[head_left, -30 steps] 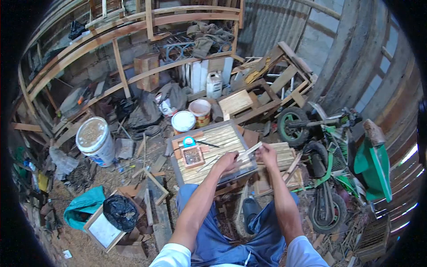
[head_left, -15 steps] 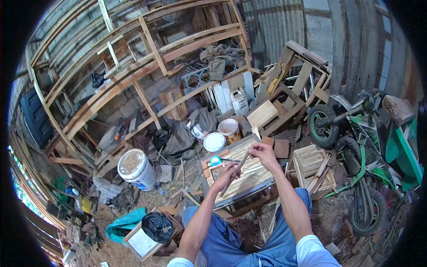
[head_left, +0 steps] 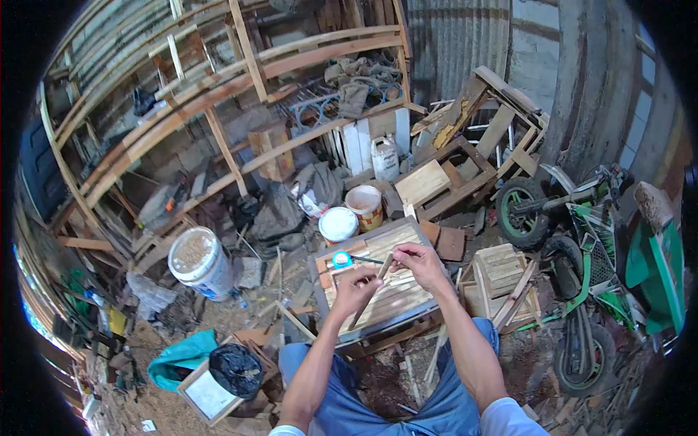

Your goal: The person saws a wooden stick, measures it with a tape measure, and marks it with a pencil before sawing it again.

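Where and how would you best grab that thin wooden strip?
Probably by the near end of the wooden strip, pinched across its narrow width from the person's own side. The strip is long and slim, and that end juts free past the left hand; the right hand is at the far end.

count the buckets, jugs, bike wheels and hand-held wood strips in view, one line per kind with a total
Large bucket, white-topped bucket, orange-patterned bucket: 3
White jug: 1
Upper wheel, lower wheel: 2
Held wood strip: 1
Total: 7
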Motion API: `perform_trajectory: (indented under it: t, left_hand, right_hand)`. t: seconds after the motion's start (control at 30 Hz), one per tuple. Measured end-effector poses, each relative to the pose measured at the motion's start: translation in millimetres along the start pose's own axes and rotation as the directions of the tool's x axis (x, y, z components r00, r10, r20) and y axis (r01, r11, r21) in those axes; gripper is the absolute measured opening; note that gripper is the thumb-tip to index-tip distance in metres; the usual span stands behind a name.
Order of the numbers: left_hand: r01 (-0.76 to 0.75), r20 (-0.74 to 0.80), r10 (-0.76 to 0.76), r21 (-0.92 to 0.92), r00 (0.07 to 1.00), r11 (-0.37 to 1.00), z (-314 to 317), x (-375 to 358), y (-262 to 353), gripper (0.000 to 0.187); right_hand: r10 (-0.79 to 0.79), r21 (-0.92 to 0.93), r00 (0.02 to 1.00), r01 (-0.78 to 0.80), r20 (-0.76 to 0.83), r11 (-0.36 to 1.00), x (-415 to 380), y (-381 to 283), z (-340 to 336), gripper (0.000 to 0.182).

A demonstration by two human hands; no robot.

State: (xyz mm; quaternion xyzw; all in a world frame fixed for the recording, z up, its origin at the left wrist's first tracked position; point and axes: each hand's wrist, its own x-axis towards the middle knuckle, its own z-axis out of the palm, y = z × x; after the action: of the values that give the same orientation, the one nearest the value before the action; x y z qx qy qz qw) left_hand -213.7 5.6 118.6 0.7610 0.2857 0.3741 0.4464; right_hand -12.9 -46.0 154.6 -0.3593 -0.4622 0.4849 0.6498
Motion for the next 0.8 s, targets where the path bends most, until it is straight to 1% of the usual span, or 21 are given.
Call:
perform_trajectory:
  t: [0.03, 0.07, 0.13, 0.17, 0.27, 0.3, 0.4, 0.43, 0.5, 0.53, 0.63, 0.7, 0.73, 0.8]
  left_hand:
    - [0.149, -0.031, -0.151, -0.039, 0.988, 0.988, -0.9, 3.1, 18.8, 0.023]
    - [0.075, -0.085, -0.096, -0.223, 0.992, 0.972, 1.5, 8.2, 23.6, 0.023]
    - [-0.028, -0.141, 0.007, -0.147, 0.990, 0.989, -1.7, 13.1, 33.3, 0.021]
    - [-0.031, -0.111, 0.014, -0.147, 0.994, 0.989, -5.7, 13.0, 40.8, 0.020]
    - [-0.071, -0.189, 0.035, -0.187, 0.981, 0.980, -12.8, 8.4, 49.4, 0.018]
    - [-0.084, -0.212, 0.038, -0.210, 0.976, 0.974, -16.0, 6.6, 50.9, 0.017]
    - [-0.144, -0.222, 0.100, -0.196, 0.970, 0.970, -28.4, -1.6, 53.3, 0.016]
    - [-0.121, -0.195, 0.076, -0.233, 0.978, 0.965, -31.9, -5.1, 50.9, 0.016]
    - [-0.099, -0.172, 0.035, -0.379, 0.985, 0.920, -33.6, -13.8, 43.8, 0.015]
    - [-0.086, -0.158, 0.016, -0.447, 0.987, 0.890, -34.5, -18.4, 41.9, 0.015]
    - [-0.050, -0.081, 0.010, -0.509, 0.997, 0.859, -44.6, -28.8, 41.9, 0.014]
    - [-0.026, -0.038, 0.007, -0.540, 0.999, 0.842, -48.5, -32.7, 42.2, 0.013]
    - [-0.038, -0.042, 0.019, -0.528, 0.999, 0.848, -49.7, -33.3, 41.3, 0.013]
    - [-0.065, -0.047, 0.047, -0.509, 0.998, 0.858, -49.4, -34.5, 39.4, 0.012]
  right_hand:
    - [-0.010, -0.053, 1.000, 0.010, -0.014, 0.999, -1.4, -3.8, 5.0, 0.019]
    - [-0.035, -0.063, 0.999, 0.033, -0.023, 0.997, -0.7, -4.8, 9.6, 0.018]
    - [-0.078, -0.071, 0.996, 0.075, -0.040, 0.995, -2.4, -2.5, 21.1, 0.017]
    - [-0.060, -0.070, 0.996, 0.054, -0.073, 0.996, -2.8, -2.6, 26.7, 0.016]
    - [-0.145, -0.200, 0.989, 0.135, -0.036, 0.971, -3.4, -3.9, 40.4, 0.016]
    - [-0.149, -0.161, 0.988, 0.140, -0.046, 0.977, -4.6, -6.7, 48.2, 0.014]
    - [-0.257, -0.254, 0.966, 0.258, 0.037, 0.932, -8.6, -14.1, 62.8, 0.012]
    - [-0.258, -0.276, 0.965, 0.261, 0.049, 0.925, -10.1, -13.7, 66.0, 0.011]
    - [-0.259, -0.317, 0.964, 0.266, 0.063, 0.910, -15.0, -11.6, 71.8, 0.011]
    - [-0.264, -0.353, 0.960, 0.281, 0.098, 0.892, -17.6, -13.3, 74.7, 0.012]
    - [-0.297, -0.445, 0.936, 0.351, 0.189, 0.824, -20.5, -25.0, 83.7, 0.013]
    - [-0.307, -0.463, 0.923, 0.383, 0.232, 0.799, -23.1, -27.8, 86.0, 0.012]
    - [-0.314, -0.474, 0.915, 0.401, 0.253, 0.784, -23.7, -28.4, 86.5, 0.012]
    - [-0.315, -0.471, 0.917, 0.396, 0.244, 0.788, -25.5, -27.4, 86.8, 0.013]
